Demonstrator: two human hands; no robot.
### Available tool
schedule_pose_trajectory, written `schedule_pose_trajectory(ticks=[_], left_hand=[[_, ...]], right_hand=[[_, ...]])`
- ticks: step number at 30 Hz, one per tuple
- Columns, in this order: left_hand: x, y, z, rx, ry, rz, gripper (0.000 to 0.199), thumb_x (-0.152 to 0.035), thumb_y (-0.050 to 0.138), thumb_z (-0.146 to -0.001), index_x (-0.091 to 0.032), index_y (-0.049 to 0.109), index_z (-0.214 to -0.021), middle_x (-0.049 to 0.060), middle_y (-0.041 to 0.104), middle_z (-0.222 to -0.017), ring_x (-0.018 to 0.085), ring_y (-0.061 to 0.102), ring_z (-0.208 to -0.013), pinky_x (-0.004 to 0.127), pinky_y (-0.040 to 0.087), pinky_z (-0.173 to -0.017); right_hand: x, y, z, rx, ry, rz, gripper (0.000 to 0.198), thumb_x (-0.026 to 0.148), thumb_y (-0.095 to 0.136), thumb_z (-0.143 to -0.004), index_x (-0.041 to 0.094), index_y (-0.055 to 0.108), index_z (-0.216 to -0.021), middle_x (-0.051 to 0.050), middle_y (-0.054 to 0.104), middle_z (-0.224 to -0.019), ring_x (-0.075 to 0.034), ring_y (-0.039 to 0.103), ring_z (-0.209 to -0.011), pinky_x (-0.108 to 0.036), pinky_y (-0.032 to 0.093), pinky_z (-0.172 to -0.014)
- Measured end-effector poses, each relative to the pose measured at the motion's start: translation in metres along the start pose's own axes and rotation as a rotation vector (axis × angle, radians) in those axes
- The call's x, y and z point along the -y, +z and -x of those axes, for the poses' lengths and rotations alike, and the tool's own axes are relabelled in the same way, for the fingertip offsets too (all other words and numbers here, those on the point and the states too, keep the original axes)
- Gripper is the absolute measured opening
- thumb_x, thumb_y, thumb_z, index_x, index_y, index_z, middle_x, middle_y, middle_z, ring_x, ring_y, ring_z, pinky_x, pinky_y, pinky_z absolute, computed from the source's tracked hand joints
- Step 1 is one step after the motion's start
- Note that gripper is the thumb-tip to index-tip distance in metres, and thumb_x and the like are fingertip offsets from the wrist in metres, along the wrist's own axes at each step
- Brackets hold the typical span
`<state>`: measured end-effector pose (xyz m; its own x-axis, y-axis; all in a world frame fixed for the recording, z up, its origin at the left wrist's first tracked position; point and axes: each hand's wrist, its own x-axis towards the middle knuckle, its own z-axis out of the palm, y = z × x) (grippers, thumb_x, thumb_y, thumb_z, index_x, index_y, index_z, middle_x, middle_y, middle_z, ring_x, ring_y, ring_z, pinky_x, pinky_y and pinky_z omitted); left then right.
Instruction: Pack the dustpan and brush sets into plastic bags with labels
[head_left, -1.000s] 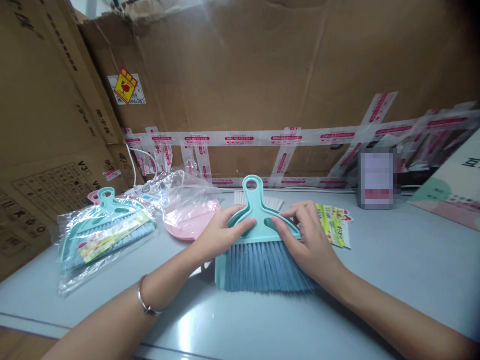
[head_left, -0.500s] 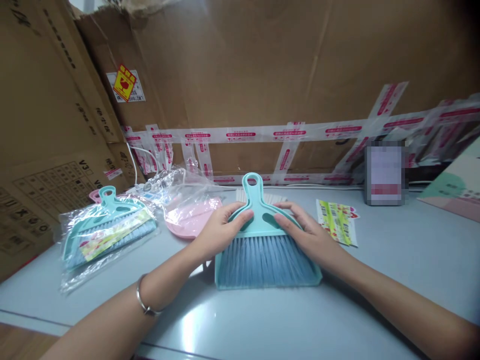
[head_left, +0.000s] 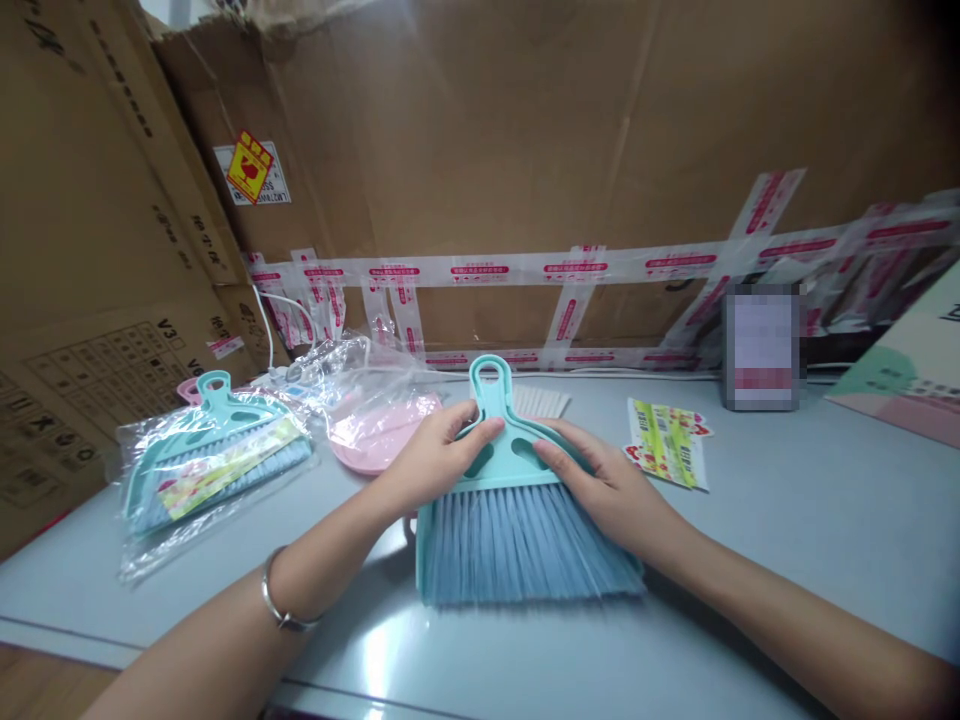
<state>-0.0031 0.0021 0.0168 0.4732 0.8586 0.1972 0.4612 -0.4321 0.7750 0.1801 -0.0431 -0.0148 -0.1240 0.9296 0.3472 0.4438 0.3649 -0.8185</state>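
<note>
Teal brush-and-dustpan set (head_left: 517, 485): occupying lower centre of frame; left hand (head_left: 433, 450) and right hand (head_left: 604, 488) clasping its sides, thumbs uppermost. Probably handling light, stiff plastic bending little, bristles (head_left: 525, 545) yielding; sides or looped handle (head_left: 491, 395) offering hold.

From afar, I'd say storage or packing space: big brown cardboard cartons (head_left: 465, 130), one heavily taped, border a smooth pale-blue table (head_left: 810, 500).

Both hands (head_left: 430, 457) (head_left: 611, 490), thumbs (head_left: 481, 436) uppermost
</note>
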Motion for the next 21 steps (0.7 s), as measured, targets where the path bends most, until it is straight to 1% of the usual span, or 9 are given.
schedule_pose_trajectory(ticks=[6,10,12,15,16,17,18,19,21], left_hand=[[0.001,0.000,-0.002,0.019,-0.028,0.051,0.036,-0.047,0.044,-0.084,-0.016,0.062,-0.088,0.003,0.062,-0.078,0.019,0.057,-0.082,0.029,0.046,-0.074],[-0.001,-0.002,0.001,0.092,-0.142,0.131,0.039,-0.048,0.052,-0.079,-0.018,0.060,-0.103,0.002,0.062,-0.076,0.019,0.060,-0.080,0.028,0.047,-0.069],[-0.003,-0.003,0.003,0.137,-0.214,0.182,0.042,-0.045,0.058,-0.075,-0.021,0.057,-0.110,0.000,0.062,-0.073,0.019,0.061,-0.075,0.026,0.048,-0.064],[-0.005,-0.003,0.005,0.139,-0.234,0.244,0.038,-0.036,0.062,-0.073,-0.022,0.058,-0.108,0.000,0.064,-0.076,0.017,0.062,-0.072,0.025,0.048,-0.061],[-0.005,-0.003,0.005,0.128,-0.228,0.248,0.035,-0.034,0.061,-0.073,-0.022,0.059,-0.105,0.000,0.065,-0.079,0.017,0.062,-0.074,0.026,0.048,-0.063],[-0.004,-0.003,0.005,0.124,-0.224,0.242,0.034,-0.034,0.061,-0.073,-0.021,0.060,-0.104,0.001,0.066,-0.083,0.018,0.062,-0.077,0.026,0.048,-0.065],[-0.003,-0.002,0.005,0.130,-0.227,0.231,0.034,-0.034,0.061,-0.073,-0.020,0.060,-0.104,0.002,0.066,-0.087,0.018,0.062,-0.080,0.027,0.049,-0.068],[-0.001,-0.002,0.004,0.138,-0.229,0.222,0.035,-0.034,0.061,-0.073,-0.020,0.061,-0.104,0.003,0.067,-0.092,0.019,0.062,-0.084,0.028,0.049,-0.071],[0.003,0.000,0.003,0.159,-0.224,0.212,0.037,-0.035,0.061,-0.073,-0.019,0.060,-0.106,0.005,0.066,-0.103,0.021,0.061,-0.092,0.029,0.048,-0.078]], right_hand=[[0.000,0.000,-0.001,0.010,0.016,0.031,0.039,0.046,0.043,-0.088,0.025,0.058,-0.117,-0.003,0.062,-0.119,-0.024,0.057,-0.108,-0.041,0.043,-0.095],[-0.002,-0.005,-0.004,0.046,0.043,0.048,0.040,0.049,0.043,-0.087,0.026,0.058,-0.117,-0.003,0.063,-0.118,-0.025,0.057,-0.107,-0.042,0.043,-0.094],[-0.006,-0.013,-0.008,0.066,0.064,0.067,0.038,0.050,0.046,-0.085,0.026,0.061,-0.110,-0.003,0.065,-0.113,-0.025,0.059,-0.104,-0.042,0.045,-0.091],[-0.024,-0.037,-0.022,0.064,0.099,0.057,0.038,0.052,0.047,-0.083,0.025,0.061,-0.106,-0.004,0.068,-0.101,-0.022,0.062,-0.094,-0.036,0.049,-0.080],[-0.032,-0.049,-0.027,0.007,0.109,0.052,0.039,0.052,0.046,-0.084,0.024,0.061,-0.106,-0.004,0.069,-0.095,-0.020,0.063,-0.088,-0.034,0.049,-0.075],[-0.042,-0.062,-0.032,-0.108,0.126,0.069,0.038,0.052,0.046,-0.083,0.023,0.062,-0.102,-0.004,0.069,-0.089,-0.019,0.062,-0.083,-0.031,0.048,-0.071],[-0.053,-0.076,-0.036,-0.273,0.156,0.124,0.035,0.051,0.047,-0.082,0.022,0.063,-0.093,-0.004,0.068,-0.085,-0.017,0.062,-0.078,-0.028,0.046,-0.066],[-0.064,-0.089,-0.040,-0.359,0.181,0.165,0.031,0.048,0.051,-0.080,0.021,0.063,-0.088,-0.005,0.067,-0.084,-0.016,0.060,-0.075,-0.028,0.044,-0.064],[-0.085,-0.112,-0.042,-0.470,0.221,0.242,0.022,0.041,0.062,-0.072,0.019,0.063,-0.073,-0.005,0.063,-0.072,-0.016,0.054,-0.066,-0.028,0.038,-0.058]])
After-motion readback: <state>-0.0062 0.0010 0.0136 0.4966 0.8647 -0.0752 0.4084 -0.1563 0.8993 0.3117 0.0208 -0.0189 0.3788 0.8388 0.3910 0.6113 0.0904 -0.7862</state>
